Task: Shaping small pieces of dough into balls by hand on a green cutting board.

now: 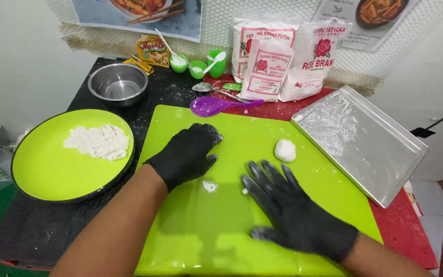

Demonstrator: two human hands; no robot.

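Observation:
Both my hands wear black gloves and rest on a lime-green cutting mat [201,236]. My left hand [188,153] lies near the mat's upper middle with its fingers curled down; whether anything is under it is hidden. My right hand [288,205] lies flat, fingers spread, holding nothing. A small white dough lump [285,150] sits on the mat just beyond my right fingertips, apart from them. Small white crumbs [209,186] lie between the hands.
A green plate [47,169] with cut white dough pieces [98,142] sits at left. A steel bowl [118,83], a purple spoon [216,105], green cups [208,64] and white flour bags [278,61] stand behind. A floured metal tray [360,143] lies at right.

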